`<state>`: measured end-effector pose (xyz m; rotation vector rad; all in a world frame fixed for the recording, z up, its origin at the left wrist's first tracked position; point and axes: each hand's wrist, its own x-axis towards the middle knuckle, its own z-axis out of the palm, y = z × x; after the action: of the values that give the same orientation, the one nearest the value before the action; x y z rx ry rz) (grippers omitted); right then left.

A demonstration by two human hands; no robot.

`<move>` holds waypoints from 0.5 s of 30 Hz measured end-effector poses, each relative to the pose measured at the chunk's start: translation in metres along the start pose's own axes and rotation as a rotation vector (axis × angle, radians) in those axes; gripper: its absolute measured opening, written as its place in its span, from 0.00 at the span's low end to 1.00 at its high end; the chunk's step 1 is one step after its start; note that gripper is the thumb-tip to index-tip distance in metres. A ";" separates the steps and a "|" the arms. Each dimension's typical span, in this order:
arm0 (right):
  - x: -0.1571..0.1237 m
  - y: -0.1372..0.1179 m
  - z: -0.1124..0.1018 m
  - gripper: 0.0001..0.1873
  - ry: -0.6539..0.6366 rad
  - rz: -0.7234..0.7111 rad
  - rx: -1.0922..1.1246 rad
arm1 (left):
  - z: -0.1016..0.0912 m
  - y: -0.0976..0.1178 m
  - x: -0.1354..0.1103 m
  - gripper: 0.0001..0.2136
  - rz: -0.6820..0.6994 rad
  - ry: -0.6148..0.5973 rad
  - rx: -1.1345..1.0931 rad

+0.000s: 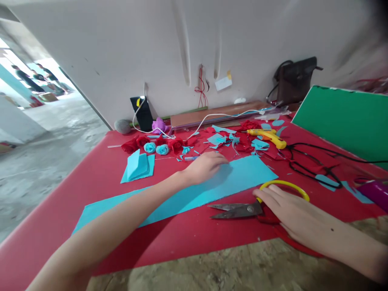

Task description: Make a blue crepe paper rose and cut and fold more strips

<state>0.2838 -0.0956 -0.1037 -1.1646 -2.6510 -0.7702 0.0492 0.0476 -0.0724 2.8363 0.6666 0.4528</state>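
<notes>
A long strip of light blue crepe paper (251,171) lies across the red table top. My left hand (207,166) is over the strip's middle, its fingers curled and close together; their tips are partly hidden, so whether they pinch anything does not show. On the right, my right hand (287,204) has its fingers around the handles of scissors (242,211), one yellow and one red. The scissor blades are slightly apart, point left and lie below the strip's near edge, with no paper between them. Folded blue paper (138,166) sits left of the strip.
Behind the strip are red paper roses (130,145), blue paper roses (162,149), blue scraps (216,139) and a yellow glue gun (271,137) with a black cord. A phone (142,113) leans on the wall. At right stands a green board (345,125). People are far left.
</notes>
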 end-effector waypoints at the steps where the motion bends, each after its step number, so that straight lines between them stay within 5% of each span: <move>1: 0.001 0.000 -0.001 0.33 0.009 -0.004 -0.001 | -0.002 -0.002 -0.010 0.17 -0.020 0.001 0.010; 6: 0.004 0.000 -0.004 0.34 -0.023 -0.001 0.026 | 0.000 -0.003 -0.039 0.17 -0.083 -0.001 0.041; 15: 0.007 0.001 -0.006 0.33 -0.057 -0.002 0.098 | 0.011 -0.005 -0.036 0.12 -0.050 0.104 -0.161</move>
<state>0.2794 -0.0938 -0.0957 -1.1754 -2.7022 -0.6095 0.0205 0.0337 -0.0930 2.6540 0.6860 0.6201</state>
